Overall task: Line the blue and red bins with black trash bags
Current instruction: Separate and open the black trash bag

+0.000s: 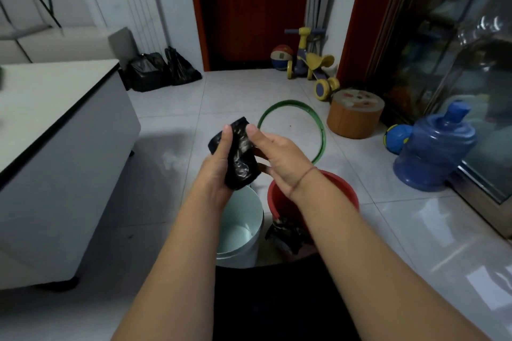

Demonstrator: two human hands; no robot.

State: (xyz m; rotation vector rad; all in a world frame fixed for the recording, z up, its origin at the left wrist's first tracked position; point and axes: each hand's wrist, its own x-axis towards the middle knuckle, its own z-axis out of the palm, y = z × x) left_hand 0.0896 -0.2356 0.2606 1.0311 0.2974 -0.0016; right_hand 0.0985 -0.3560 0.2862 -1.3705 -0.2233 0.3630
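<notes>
While the left hand (pixel 219 174) curls round the black trash bag (pixel 241 158), bundled tight, the right hand (pixel 279 158) pinches its upper edge between thumb and fingers. Both hover over the pale blue bin (pixel 243 213), which is bare inside. The red bin (pixel 277 199) stands just beside it, with crumpled black plastic (pixel 285 232) at its near side; I cannot tell whether that lines it. The thin film probably clings, so a hard tug could tear it, or a weak pinch could drop the bundle into the bin.

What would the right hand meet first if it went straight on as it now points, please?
The right hand would meet the black bag roll it is pinching; the left hand lies just beyond, probably.
</notes>
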